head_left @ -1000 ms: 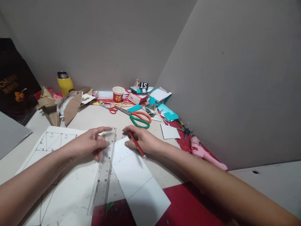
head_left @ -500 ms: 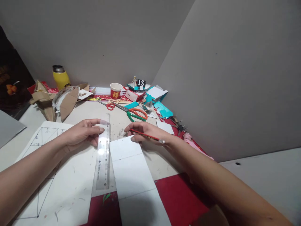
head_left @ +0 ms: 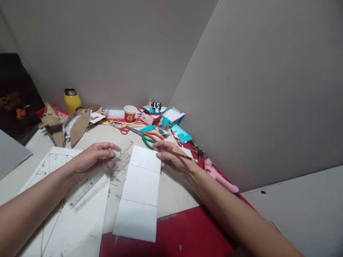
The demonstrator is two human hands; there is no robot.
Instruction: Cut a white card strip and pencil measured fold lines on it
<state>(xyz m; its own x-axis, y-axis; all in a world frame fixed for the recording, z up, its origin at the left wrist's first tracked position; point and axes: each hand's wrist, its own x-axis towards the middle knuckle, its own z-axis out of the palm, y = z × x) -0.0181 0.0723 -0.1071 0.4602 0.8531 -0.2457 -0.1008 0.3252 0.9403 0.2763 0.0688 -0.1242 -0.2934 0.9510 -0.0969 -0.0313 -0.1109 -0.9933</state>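
Observation:
My left hand (head_left: pixel 93 157) grips a clear plastic ruler (head_left: pixel 88 184), which is blurred and slants down to the left over a large white sheet with pencil lines (head_left: pixel 53 171). My right hand (head_left: pixel 171 155) holds a red pencil (head_left: pixel 182 155) and its fingertips touch the top right corner of a long white card strip (head_left: pixel 139 192). The strip lies between my hands and is divided by two faint pencil lines.
Green and orange scissors (head_left: pixel 150 138) and small red scissors (head_left: pixel 123 130) lie behind the strip. A red paper cup (head_left: pixel 130 113), a yellow flask (head_left: pixel 71 100), cardboard scraps (head_left: pixel 69 123), teal paper bits (head_left: pixel 182 134) and a pink glue gun (head_left: pixel 219 176) crowd the back and right. Grey walls meet in a corner.
The ruler has swung from lying straight beside the strip to slanting leftward in my left hand. The white strip has shifted up and right, with my right hand moved to its top corner.

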